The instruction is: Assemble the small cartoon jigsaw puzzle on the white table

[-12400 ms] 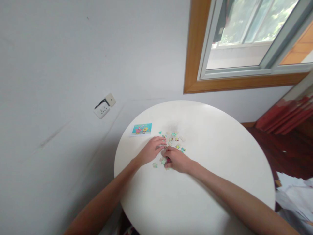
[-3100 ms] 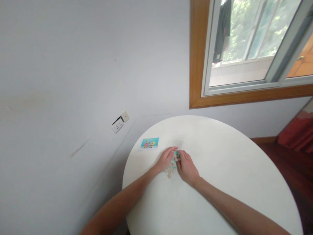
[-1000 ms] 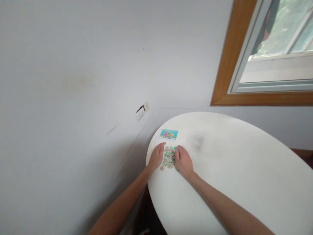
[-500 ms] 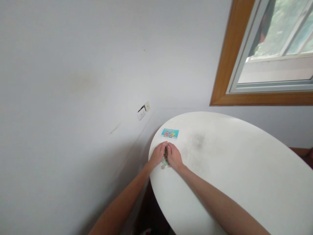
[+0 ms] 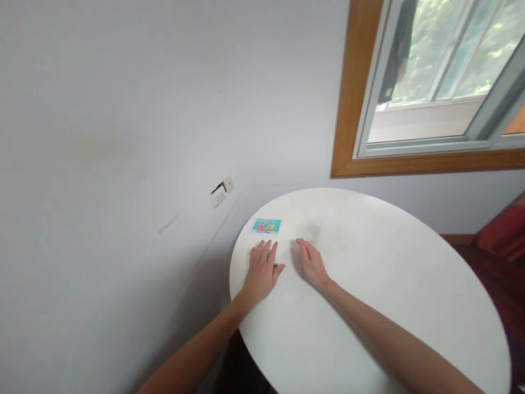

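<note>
My left hand lies palm down with its fingers spread on the white table, over a pile of small jigsaw puzzle pieces. Only bits of the pieces show between the fingers and by the thumb; the rest are hidden under the palm. To the right, my right hand is turned on its side, with loosely curved fingers and nothing visible in it. Just beyond the left fingertips is a small blue picture card with colourful cartoon figures.
The round white table stands against a pale wall. A power socket hangs on the wall behind its left end. At upper right is a wood-framed window. A red cloth shows at the far right.
My hands were cupped together around the puzzle pieces and have come apart. My left hand has flattened over the pieces; the right has moved away to the right. The view has turned slightly right.
</note>
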Demonstrator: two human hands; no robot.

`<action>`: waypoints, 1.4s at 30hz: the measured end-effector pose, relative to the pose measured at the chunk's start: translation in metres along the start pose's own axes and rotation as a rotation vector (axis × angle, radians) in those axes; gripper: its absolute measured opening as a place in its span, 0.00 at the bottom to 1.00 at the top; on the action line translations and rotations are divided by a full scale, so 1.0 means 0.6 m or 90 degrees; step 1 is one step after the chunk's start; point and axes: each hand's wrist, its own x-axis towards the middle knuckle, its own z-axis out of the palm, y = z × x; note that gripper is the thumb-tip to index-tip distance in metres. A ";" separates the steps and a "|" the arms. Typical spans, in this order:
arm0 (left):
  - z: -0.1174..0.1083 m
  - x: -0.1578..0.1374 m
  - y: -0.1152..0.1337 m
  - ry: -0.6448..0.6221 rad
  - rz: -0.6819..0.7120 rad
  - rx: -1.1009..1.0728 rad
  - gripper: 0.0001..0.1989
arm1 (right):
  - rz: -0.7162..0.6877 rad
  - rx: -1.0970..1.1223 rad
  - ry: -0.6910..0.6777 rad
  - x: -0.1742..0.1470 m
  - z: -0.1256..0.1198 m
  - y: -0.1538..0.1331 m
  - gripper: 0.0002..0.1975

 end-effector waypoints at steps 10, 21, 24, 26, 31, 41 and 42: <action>0.071 0.125 0.184 -0.139 0.094 -0.086 0.29 | -0.054 -0.450 -0.115 -0.036 -0.196 0.028 0.29; 0.087 0.133 0.174 -0.139 0.130 -0.089 0.27 | 0.016 -0.489 -0.184 -0.024 -0.212 0.055 0.31; 0.090 0.135 0.172 -0.126 0.131 -0.113 0.27 | 0.008 -0.476 -0.171 -0.025 -0.214 0.057 0.31; 0.094 0.135 0.170 -0.119 0.130 -0.125 0.27 | 0.007 -0.468 -0.163 -0.026 -0.214 0.059 0.31; 0.089 0.131 0.177 -0.138 0.117 -0.128 0.27 | 0.005 -0.461 -0.160 -0.028 -0.213 0.062 0.30; 0.010 0.101 -0.006 -0.052 -0.011 -0.219 0.23 | -0.001 -0.509 -0.160 -0.036 -0.212 0.066 0.28; 0.012 0.091 -0.042 -0.031 -0.052 -0.208 0.24 | -0.004 -0.510 -0.156 -0.037 -0.212 0.067 0.28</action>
